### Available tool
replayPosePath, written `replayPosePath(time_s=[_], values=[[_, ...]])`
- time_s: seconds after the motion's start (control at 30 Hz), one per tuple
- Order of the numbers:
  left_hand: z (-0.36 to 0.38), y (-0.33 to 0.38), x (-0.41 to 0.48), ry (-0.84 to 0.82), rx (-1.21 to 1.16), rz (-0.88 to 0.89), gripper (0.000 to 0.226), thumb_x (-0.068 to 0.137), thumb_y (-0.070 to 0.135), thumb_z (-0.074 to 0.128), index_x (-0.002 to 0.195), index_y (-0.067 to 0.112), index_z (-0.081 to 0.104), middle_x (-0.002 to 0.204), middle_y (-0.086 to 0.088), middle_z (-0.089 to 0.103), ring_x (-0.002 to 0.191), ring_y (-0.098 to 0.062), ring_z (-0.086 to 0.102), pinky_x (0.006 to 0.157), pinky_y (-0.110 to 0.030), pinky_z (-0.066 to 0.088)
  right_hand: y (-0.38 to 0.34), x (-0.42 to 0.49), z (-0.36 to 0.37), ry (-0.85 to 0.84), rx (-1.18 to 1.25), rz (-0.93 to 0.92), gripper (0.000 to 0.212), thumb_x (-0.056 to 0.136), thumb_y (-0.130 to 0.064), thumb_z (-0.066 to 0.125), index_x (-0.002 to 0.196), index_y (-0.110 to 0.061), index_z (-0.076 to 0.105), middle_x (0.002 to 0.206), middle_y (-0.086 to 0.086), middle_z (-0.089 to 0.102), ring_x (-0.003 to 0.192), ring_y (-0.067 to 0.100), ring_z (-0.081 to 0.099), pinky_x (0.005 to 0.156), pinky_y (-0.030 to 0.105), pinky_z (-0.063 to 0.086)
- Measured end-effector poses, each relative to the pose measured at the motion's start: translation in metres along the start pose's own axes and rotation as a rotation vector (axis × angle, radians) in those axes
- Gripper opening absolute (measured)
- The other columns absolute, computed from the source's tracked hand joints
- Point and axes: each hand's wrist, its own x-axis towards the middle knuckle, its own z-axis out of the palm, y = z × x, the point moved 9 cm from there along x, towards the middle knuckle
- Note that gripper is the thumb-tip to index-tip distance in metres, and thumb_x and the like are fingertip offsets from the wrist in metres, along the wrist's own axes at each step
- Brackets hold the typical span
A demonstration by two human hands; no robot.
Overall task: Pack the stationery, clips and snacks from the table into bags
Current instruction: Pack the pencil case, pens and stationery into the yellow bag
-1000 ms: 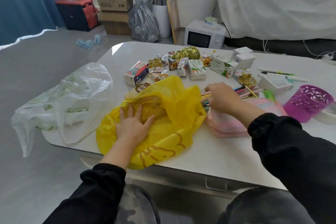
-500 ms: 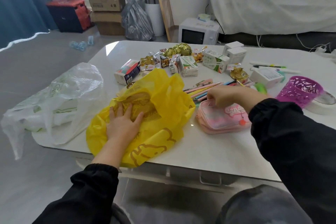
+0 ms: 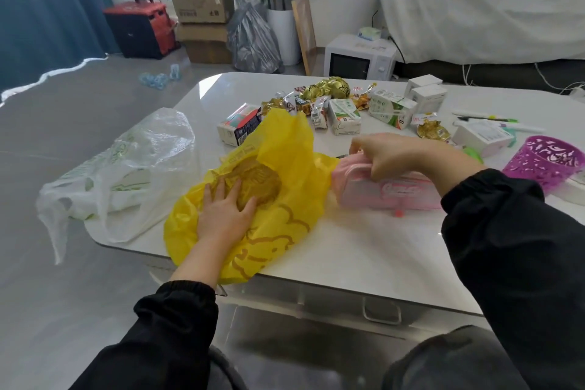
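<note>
Yellow bag [image 3: 294,165] at table [image 3: 364,250] near edge, pinned flat under my left hand [image 3: 226,217], fingers [image 3: 221,191] spread; right hand [image 3: 402,152] curled round pink case [image 3: 395,198], likely bag-bound.

free: bare table [image 3: 373,250] front-centre | blocked: yellow bag [image 3: 285,161] left, pink pouch [image 3: 389,196] right, snacks [image 3: 343,117] behind

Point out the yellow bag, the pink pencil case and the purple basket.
yellow bag [image 3: 285,146]: head view, raised flap.
pink pencil case [image 3: 395,195]: head view, front face.
purple basket [image 3: 533,177]: head view, side wall.
</note>
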Motion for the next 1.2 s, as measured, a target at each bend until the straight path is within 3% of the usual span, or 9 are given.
replayPosePath(time_s=[0.13,0.23,0.33,0.47,0.57,0.67,0.93,1.07,1.2], values=[[-0.001,-0.005,-0.004,0.003,-0.048,0.016,0.06,0.095,0.06,0.03,0.149,0.037,0.02,0.16,0.003,0.006,0.147,-0.021,-0.006,0.115,-0.051,0.007,-0.002,-0.012,-0.05,0.492,0.31,-0.014,0.012,0.078,-0.003,0.049,0.076,-0.007,0.061,0.074,0.009,0.061,0.074,0.027,0.056,0.057,0.027,0.038],[-0.001,-0.007,-0.006,0.003,-0.113,0.015,0.058,0.095,0.059,0.028,0.149,0.038,0.023,0.16,0.005,0.005,0.147,-0.019,-0.007,0.115,-0.05,0.004,-0.001,-0.037,-0.083,0.928,0.455,0.008,0.02,0.077,-0.025,0.055,0.08,-0.006,0.059,0.08,0.01,0.057,0.075,0.024,0.051,0.06,0.03,0.036],[-0.003,-0.005,-0.002,-0.003,-0.19,0.015,0.057,0.095,0.06,0.028,0.147,0.037,0.029,0.16,0.005,0.007,0.147,-0.02,-0.006,0.116,-0.049,0.003,-0.01,-0.048,-0.095,1.132,0.636,-0.061,0.052,0.065,-0.053,0.045,0.074,-0.002,0.054,0.078,0.008,0.045,0.074,0.021,0.042,0.058,0.029,0.031],[0.0,-0.002,0.001,-0.036,-0.21,0.024,0.06,0.093,0.062,0.028,0.146,0.035,0.03,0.16,0.004,0.006,0.147,-0.021,-0.007,0.118,-0.048,0.004,-0.027,-0.044,-0.105,1.24,0.841,-0.194,0.029,0.073,-0.039,0.049,0.079,-0.01,0.049,0.082,0.005,0.043,0.071,0.015,0.04,0.058,0.019,0.031],[0.001,0.005,0.002,-0.041,-0.186,0.035,0.057,0.095,0.059,0.029,0.147,0.035,0.03,0.16,0.005,0.007,0.147,-0.02,-0.006,0.117,-0.049,0.003,-0.042,-0.035,-0.115,1.25,1.004,-0.246,0.01,0.079,-0.014,0.054,0.087,-0.008,0.054,0.076,-0.004,0.049,0.066,0.007,0.044,0.06,0.02,0.037],[-0.005,0.008,0.006,-0.032,-0.225,0.012,0.047,0.1,0.043,0.032,0.146,0.032,0.032,0.159,0.006,0.011,0.147,-0.02,0.001,0.115,-0.054,0.003,-0.057,-0.021,-0.128,1.232,1.175,-0.263,0.016,0.083,-0.001,0.06,0.089,-0.016,0.058,0.076,-0.013,0.055,0.066,-0.006,0.05,0.061,0.011,0.042],[-0.007,0.003,0.008,-0.034,-0.262,0.086,0.056,0.095,0.032,0.049,0.147,0.022,0.031,0.157,0.001,0.021,0.146,-0.022,0.012,0.116,-0.045,0.016,-0.111,0.046,-0.097,0.729,1.636,-0.344,0.02,0.07,0.0,0.065,0.084,-0.015,0.061,0.085,0.009,0.059,0.081,0.023,0.055,0.068,0.036,0.046],[-0.013,0.001,0.009,-0.01,-0.414,0.121,0.054,0.087,0.018,0.061,0.139,0.012,0.045,0.147,-0.006,0.041,0.139,-0.023,0.03,0.113,-0.032,0.025,-0.124,0.058,-0.071,0.563,1.57,-0.333,0.03,0.065,-0.007,0.064,0.094,-0.013,0.06,0.094,0.012,0.063,0.088,0.027,0.061,0.073,0.043,0.052],[-0.029,-0.01,0.011,0.062,-0.517,0.111,0.051,0.077,-0.006,0.055,0.126,0.009,0.059,0.132,-0.009,0.058,0.127,-0.021,0.049,0.104,-0.023,0.034,-0.111,0.051,-0.078,0.69,1.113,-0.267,0.033,0.072,-0.003,0.059,0.105,-0.006,0.06,0.1,0.013,0.065,0.089,0.021,0.062,0.077,0.044,0.054]])
